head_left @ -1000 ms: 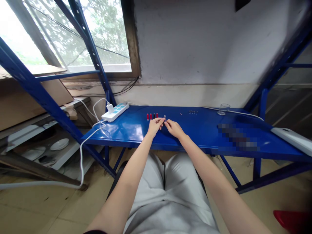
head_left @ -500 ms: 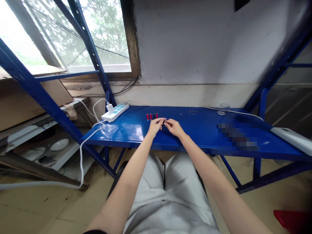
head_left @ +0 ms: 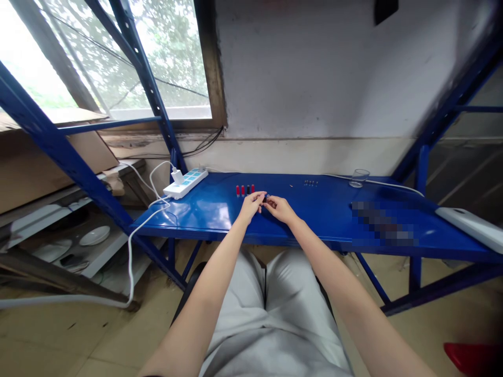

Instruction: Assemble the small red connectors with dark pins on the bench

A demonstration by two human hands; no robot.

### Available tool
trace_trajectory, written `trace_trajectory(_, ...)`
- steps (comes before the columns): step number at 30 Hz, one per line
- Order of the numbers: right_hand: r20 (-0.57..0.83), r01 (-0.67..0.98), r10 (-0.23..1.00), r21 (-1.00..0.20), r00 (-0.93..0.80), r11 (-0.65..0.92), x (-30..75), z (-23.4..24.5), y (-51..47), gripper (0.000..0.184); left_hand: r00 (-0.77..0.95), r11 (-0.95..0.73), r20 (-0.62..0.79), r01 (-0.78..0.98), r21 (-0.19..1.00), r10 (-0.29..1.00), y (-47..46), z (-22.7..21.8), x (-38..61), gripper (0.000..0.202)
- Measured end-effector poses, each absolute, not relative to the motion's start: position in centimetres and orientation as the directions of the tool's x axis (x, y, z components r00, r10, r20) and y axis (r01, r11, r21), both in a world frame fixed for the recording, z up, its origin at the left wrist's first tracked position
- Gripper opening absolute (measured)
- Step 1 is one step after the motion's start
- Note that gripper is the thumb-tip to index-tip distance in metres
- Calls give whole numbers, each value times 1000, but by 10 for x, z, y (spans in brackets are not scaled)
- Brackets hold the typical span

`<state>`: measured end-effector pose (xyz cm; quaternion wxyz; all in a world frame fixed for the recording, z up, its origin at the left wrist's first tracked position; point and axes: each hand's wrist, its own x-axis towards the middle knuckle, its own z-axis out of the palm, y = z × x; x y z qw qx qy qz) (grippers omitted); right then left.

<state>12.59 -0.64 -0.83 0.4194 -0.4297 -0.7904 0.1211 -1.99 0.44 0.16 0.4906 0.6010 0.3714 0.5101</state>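
My left hand (head_left: pixel 252 205) and my right hand (head_left: pixel 280 208) meet above the near part of the blue table (head_left: pixel 322 214). Their fingertips are closed on a small dark piece (head_left: pixel 265 199), mostly hidden by the fingers, so its kind is unclear. Just beyond my left hand stands a row of several small cylinders with pale lower ends; most are red, such as the red cylinder (head_left: pixel 238 191), and one is a dark cylinder (head_left: pixel 248 190). Farther back on the right lies a group of tiny metallic pieces (head_left: pixel 310 183), with one small bit (head_left: pixel 291 185) apart from them.
A white power strip (head_left: pixel 186 183) with a plug and cable sits at the table's left end. Toward the back right stands a clear glass (head_left: pixel 359 178). A pixelated dark object (head_left: pixel 383 222) and a white flat case (head_left: pixel 471 226) lie to the right. Blue uprights frame the table.
My right fingers have shifted slightly around the small dark piece. Both hands stay together in the same place, and the camera view has tilted a little.
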Motion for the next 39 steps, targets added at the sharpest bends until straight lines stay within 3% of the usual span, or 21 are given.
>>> trace_trajectory(5,545,637,818,-567,-186,523,129,-8,1,23,94,-303,301,1,953,949,8,-3,-21,31)
trace_trajectory(10,414,667,907,-697,72,265,153,-4,30,22,-23,-297,299,65,953,954,12,-7,-22,33)
trace_trajectory(14,293,747,938,-662,187,58,176,-1,55,17,-12,-281,283,89,956,959,11,-7,-22,32)
trace_trajectory(23,265,868,935,-490,236,-80,184,-4,77,19,14,-281,282,113,953,959,8,-5,-21,33)
trace_trajectory(39,177,844,937,-507,301,-176,188,0,79,21,37,-293,291,141,946,956,6,-6,-21,35)
